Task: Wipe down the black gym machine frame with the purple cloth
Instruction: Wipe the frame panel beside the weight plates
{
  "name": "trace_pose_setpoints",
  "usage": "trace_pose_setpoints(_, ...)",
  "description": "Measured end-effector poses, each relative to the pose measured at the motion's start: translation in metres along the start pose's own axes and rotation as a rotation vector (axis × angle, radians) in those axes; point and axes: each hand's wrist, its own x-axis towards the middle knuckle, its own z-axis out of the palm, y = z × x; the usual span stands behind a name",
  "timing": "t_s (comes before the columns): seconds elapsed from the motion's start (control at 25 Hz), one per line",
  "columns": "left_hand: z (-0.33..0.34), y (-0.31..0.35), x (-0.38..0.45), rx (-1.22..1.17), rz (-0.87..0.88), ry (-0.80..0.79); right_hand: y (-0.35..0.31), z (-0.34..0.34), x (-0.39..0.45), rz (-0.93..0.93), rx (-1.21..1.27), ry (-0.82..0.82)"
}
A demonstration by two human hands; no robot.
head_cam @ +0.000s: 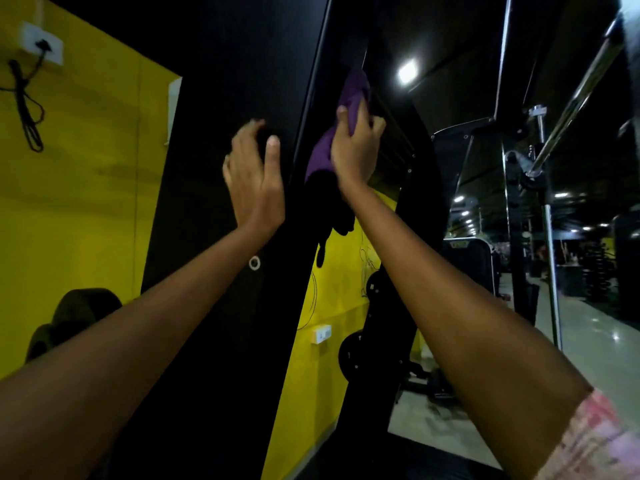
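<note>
The black gym machine frame (221, 81) rises as a broad dark upright through the middle of the view. My right hand (356, 147) grips the bunched purple cloth (351, 95) and holds it against the frame's right edge, high up; a dark end of the cloth hangs below my wrist. My left hand (254, 178) rests on the frame's flat face just left of the cloth, fingers slightly bent, holding nothing.
A yellow wall (79, 202) stands behind on the left with a white socket (43, 43) and a dangling black cord. To the right are a chrome bar (575, 98), a chrome guide rod (550, 258), more black machine parts and a shiny gym floor (595, 344).
</note>
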Motion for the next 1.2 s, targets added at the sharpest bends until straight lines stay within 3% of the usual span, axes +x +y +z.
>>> trace_pose_setpoints(0.12, 0.021, 0.009, 0.016, 0.072, 0.072, -0.078, 0.01, 0.002, -0.043, -0.472, 0.044, 0.084)
trace_pose_setpoints(0.2, 0.025, 0.006, 0.014, 0.119, 0.125, -0.11, 0.021, 0.003, -0.042, -0.586, 0.027, 0.04)
trace_pose_setpoints(0.28, 0.024, 0.001, 0.013, 0.133, 0.141, -0.122, 0.02, 0.004, -0.01, -0.518, 0.039, 0.049)
trace_pose_setpoints(0.44, 0.024, 0.002, 0.013, 0.154, 0.163, -0.124, -0.004, -0.004, 0.052, -0.057, 0.099, 0.013)
trace_pose_setpoints(0.48, 0.024, 0.002, 0.013, 0.153, 0.163, -0.123, -0.009, -0.003, 0.052, -0.027, 0.073, 0.025)
trace_pose_setpoints(0.68, 0.024, 0.002, 0.012, 0.162, 0.167, -0.108, -0.014, 0.008, -0.001, -0.586, 0.083, 0.175)
trace_pose_setpoints(0.76, 0.023, 0.003, 0.011, 0.16, 0.166, -0.114, -0.02, 0.01, 0.022, -0.559, 0.1, 0.217)
trace_pose_setpoints(0.92, 0.022, 0.003, 0.01, 0.173, 0.168, -0.13, -0.035, -0.001, 0.076, -0.17, 0.1, 0.122)
trace_pose_setpoints(1.0, 0.021, 0.004, 0.011, 0.195, 0.164, -0.128, -0.04, -0.003, 0.08, -0.104, 0.06, 0.105)
trace_pose_setpoints(1.2, 0.021, 0.003, 0.012, 0.218, 0.167, -0.106, -0.039, 0.006, 0.033, -0.616, 0.078, 0.228)
